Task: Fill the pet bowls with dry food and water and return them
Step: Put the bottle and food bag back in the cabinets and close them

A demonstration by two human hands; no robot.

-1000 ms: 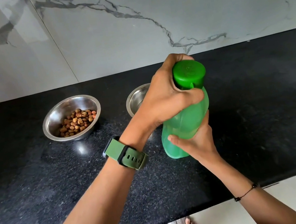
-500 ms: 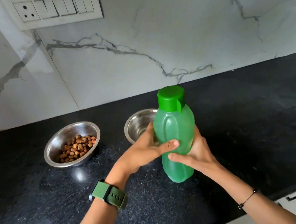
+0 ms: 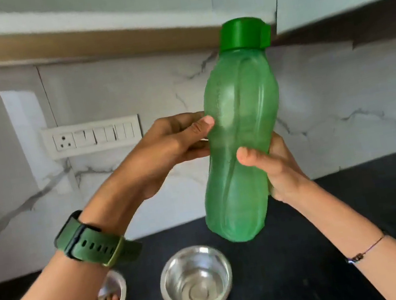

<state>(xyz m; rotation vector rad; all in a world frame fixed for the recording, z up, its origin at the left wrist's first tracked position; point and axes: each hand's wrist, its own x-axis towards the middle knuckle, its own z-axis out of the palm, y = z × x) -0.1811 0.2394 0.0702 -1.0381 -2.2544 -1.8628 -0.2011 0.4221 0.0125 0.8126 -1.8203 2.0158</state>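
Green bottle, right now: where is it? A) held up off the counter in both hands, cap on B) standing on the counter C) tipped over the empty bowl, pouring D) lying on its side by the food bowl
A: the green bottle is clear of the black counter, left hand and right hand holding its sides, with the cap closed.
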